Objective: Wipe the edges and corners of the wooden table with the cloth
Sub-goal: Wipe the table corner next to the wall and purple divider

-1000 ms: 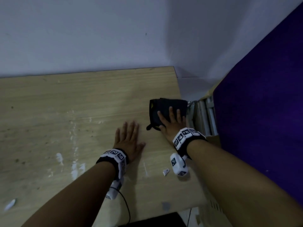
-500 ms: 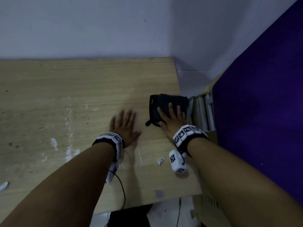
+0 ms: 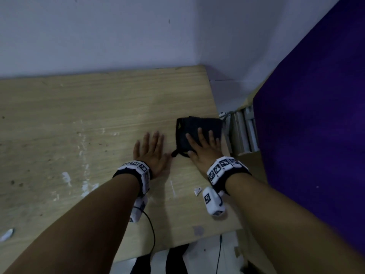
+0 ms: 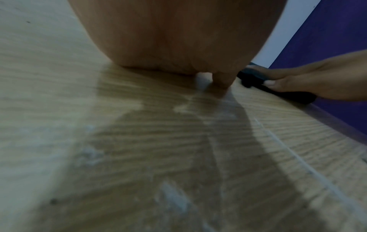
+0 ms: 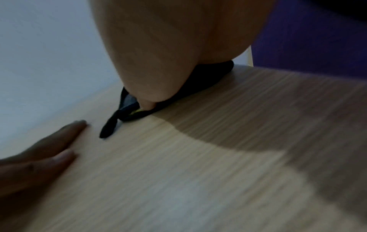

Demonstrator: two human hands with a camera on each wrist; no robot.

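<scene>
Cloth (image 3: 199,133) position unchanged at tabletop's (image 3: 98,115) right edge.
Right hand (image 3: 201,149) still presses it with flat fingers; left hand (image 3: 151,153) remains flat, released, beside it. Edge wiping appears stalled here; corners remain.

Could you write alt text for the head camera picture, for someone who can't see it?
Seen from above, a person's right hand presses a black cloth flat against the right edge of a wooden table, while the left hand rests flat on the wood beside it. White smears mark the tabletop, and a purple panel stands to the right.
</scene>
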